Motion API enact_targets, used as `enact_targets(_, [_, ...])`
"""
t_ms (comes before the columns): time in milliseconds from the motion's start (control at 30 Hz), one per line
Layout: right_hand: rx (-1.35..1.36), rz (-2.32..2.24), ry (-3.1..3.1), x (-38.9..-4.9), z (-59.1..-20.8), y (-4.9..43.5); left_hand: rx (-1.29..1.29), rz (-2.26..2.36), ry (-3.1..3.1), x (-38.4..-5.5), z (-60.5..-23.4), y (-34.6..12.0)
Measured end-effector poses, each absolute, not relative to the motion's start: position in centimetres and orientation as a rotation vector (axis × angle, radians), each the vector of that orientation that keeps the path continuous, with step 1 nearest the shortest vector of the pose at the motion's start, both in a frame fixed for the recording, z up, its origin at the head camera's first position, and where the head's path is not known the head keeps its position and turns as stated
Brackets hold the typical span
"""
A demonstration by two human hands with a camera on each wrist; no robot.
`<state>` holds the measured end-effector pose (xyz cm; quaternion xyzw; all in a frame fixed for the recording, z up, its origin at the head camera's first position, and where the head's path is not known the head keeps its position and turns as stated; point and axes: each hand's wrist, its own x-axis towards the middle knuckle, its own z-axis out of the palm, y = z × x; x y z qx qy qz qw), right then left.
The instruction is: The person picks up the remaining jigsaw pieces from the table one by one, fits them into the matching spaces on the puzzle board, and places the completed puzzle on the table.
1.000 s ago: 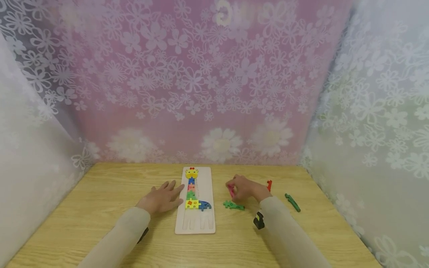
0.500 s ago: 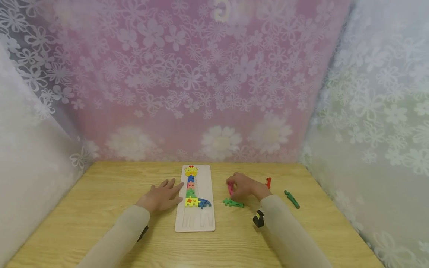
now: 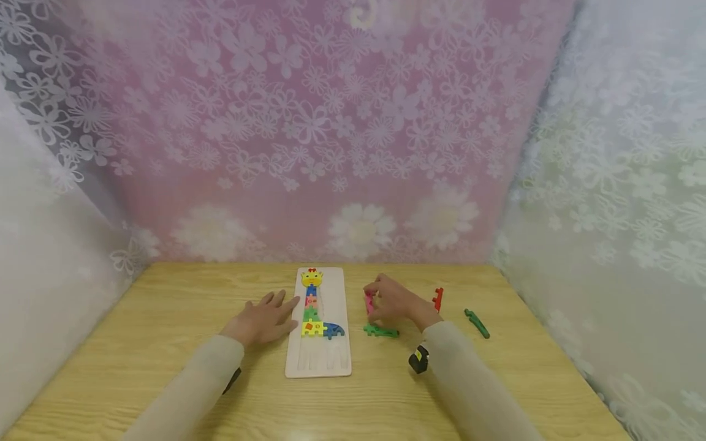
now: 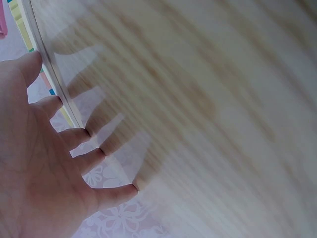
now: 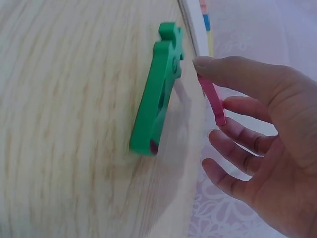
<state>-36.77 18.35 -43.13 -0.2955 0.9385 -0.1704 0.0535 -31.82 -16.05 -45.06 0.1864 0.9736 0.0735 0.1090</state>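
A pale wooden puzzle board (image 3: pixel 335 294) holds a giraffe with a yellow head piece (image 3: pixel 311 278), coloured neck pieces and a yellow and blue body. Bare leg-shaped recesses show below the body. My left hand (image 3: pixel 261 321) lies with fingers spread, its fingertips at the board's left edge; the left wrist view shows the thumb (image 4: pixel 32 67) against that edge. To the right of the board, my right hand (image 3: pixel 394 301) pinches a pink puzzle piece (image 5: pixel 212 99) between thumb and fingers. Just in front of that hand, a green puzzle piece (image 3: pixel 380 331) lies on the table.
A red puzzle piece (image 3: pixel 438 299) lies beyond the right wrist, partly hidden by it. Farther right is a dark green puzzle piece (image 3: pixel 477 323). Flowered curtains (image 3: pixel 358 135) hang behind and on both sides of the wooden table (image 3: pixel 182 294).
My right hand has shifted slightly left with the pink puzzle piece, uncovering more of the red piece. The left hand stays at the board's edge. The head view has tilted a little.
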Motion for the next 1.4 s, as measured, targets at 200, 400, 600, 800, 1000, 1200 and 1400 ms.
enact_targets(200, [-0.813, -0.625, 2.818, -36.1, -42.6, 17.2, 0.556, 0.242, 2.851, -31.9, -44.9, -16.4])
enact_targets(400, [-0.895, -0.663, 2.783, -35.4, -42.5, 15.9, 0.556, 0.234, 2.862, -31.8, -44.9, -16.4])
enact_targets(600, [-0.938, -0.677, 2.751, -34.4, -42.2, 14.7, 0.538, 0.223, 2.866, -31.7, -45.2, -16.5])
enact_targets(800, [-0.941, -0.654, 2.748, -33.9, -41.9, 14.0, 0.549, 0.225, 2.872, -31.9, -45.0, -16.3])
enact_targets(1000, [-0.989, -0.679, 2.736, -33.5, -42.0, 13.2, 0.553, 0.236, 2.865, -31.8, -44.8, -16.3])
enact_targets(1200, [-0.975, -0.682, 2.734, -33.1, -42.0, 12.6, 0.552, 0.237, 2.865, -31.9, -44.8, -16.3])
enact_targets(1400, [-0.990, -0.656, 2.744, -32.6, -42.0, 11.9, 0.546, 0.233, 2.862, -32.0, -45.0, -16.3])
